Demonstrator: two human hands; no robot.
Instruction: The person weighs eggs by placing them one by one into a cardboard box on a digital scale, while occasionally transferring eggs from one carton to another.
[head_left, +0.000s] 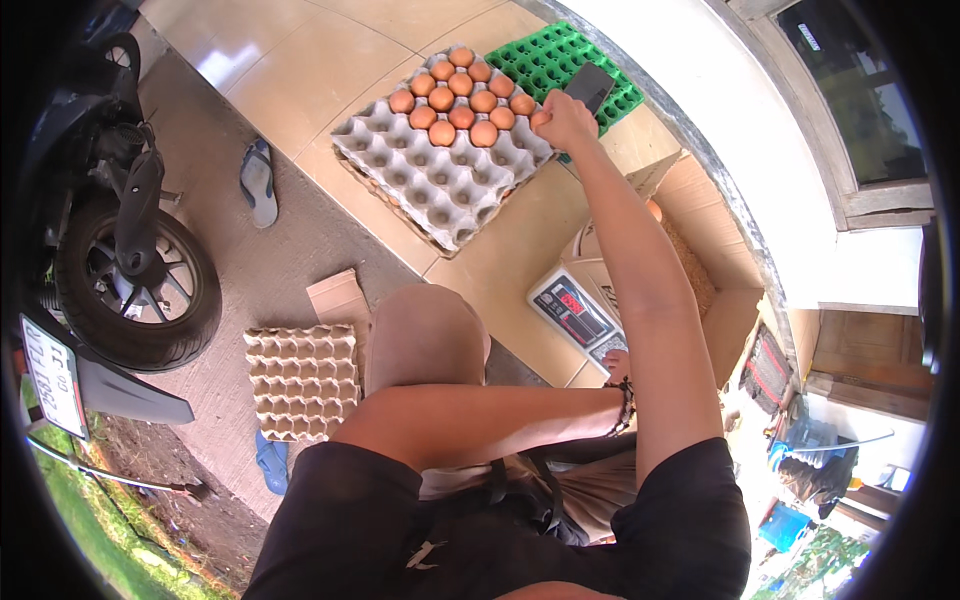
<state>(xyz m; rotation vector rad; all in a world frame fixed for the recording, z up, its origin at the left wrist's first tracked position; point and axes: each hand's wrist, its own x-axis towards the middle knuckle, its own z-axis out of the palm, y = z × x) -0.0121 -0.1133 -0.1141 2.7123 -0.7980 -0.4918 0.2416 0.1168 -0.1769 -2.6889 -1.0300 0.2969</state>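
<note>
Low in the frame, the left hand [617, 362] rests by a digital scale [575, 310], its fingers hidden. Farther up, the right hand [565, 120] has its fingers closed around an egg [540, 119] at the grey egg tray [440, 175], upper centre.

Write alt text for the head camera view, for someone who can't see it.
Seen from above, a seated person's right hand holds an egg at the edge of a grey egg tray partly filled with brown eggs. The left hand rests near a digital scale; an empty tray and a motorbike wheel lie left.
</note>
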